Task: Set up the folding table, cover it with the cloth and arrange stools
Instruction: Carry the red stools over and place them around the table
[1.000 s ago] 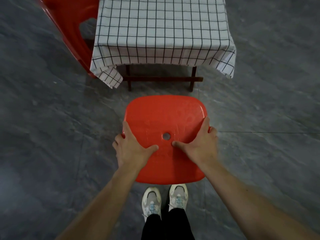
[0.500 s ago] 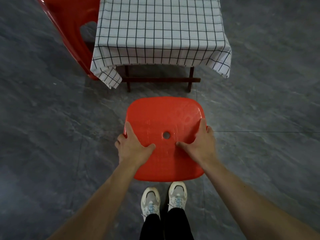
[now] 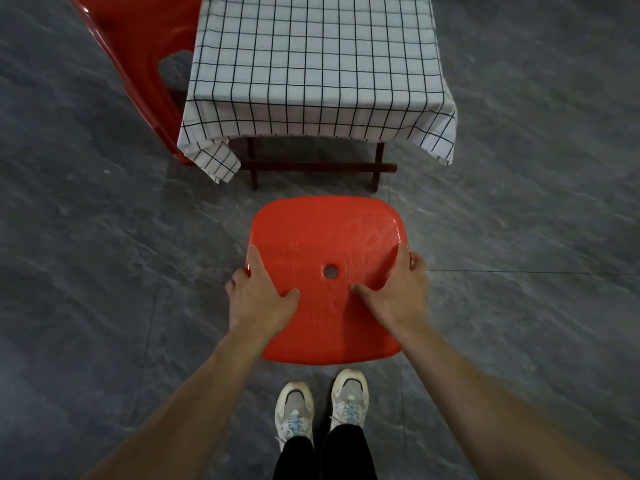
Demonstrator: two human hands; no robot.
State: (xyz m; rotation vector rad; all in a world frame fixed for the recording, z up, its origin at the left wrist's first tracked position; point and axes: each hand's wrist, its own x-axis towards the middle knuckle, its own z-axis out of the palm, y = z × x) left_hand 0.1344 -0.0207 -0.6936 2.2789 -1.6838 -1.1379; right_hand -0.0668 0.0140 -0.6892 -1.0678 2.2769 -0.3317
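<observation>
Left hand (image 3: 260,295) and right hand (image 3: 395,293) grip the red stool (image 3: 327,244) by its side edges, thumbs on top, just short of the cloth (image 3: 317,69)-covered desk (image 3: 313,167); bare floor (image 3: 519,306) lies either side.

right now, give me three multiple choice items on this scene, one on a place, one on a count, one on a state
1. Where is the held stool?
A. on the table
B. in front of the table's near end
C. under the cloth

2. How many red stools show?
A. one
B. two
C. four

3. How do the hands meet the held stool?
A. both grip the seat's sides
B. only the left touches it
C. neither touches it

Answers:
1 B: it sits between the shoes and the table.
2 B: the held one, plus a second stool left of the cloth.
3 A: the left hand and right hand wrap opposite edges, thumbs on top.
</observation>
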